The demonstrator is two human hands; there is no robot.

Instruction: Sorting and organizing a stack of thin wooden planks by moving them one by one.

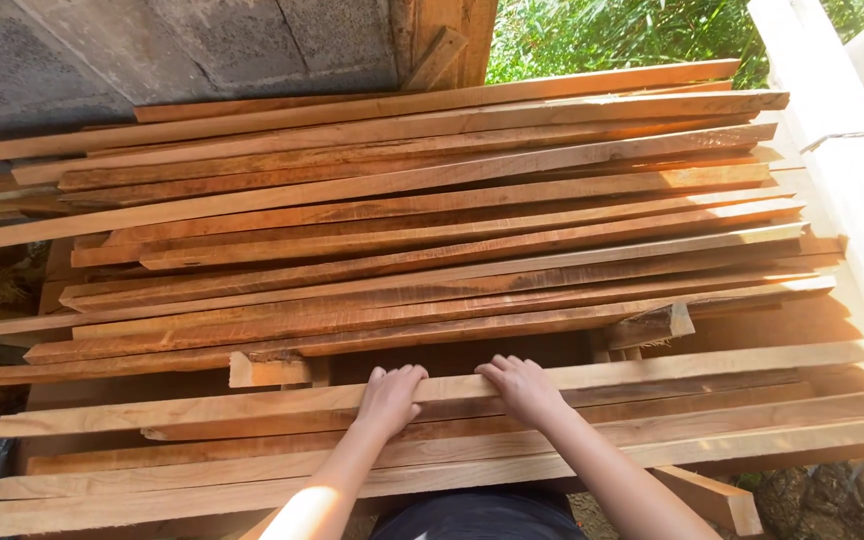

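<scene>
Hands, left [389,397] and right [524,388], lower centre of frame: fingers curled over one long plank [712,366] atop stacked planks [432,220].

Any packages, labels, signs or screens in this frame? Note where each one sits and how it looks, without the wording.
None in view: no package, label, sign or screen.
Stack of planks: long reddish-brown rough-sawn boards, filling the frame.
Front plank: paler, bare wood; left hand and right hand rest on its far edge.
Block wall: grey, unmarked, top left.
</scene>
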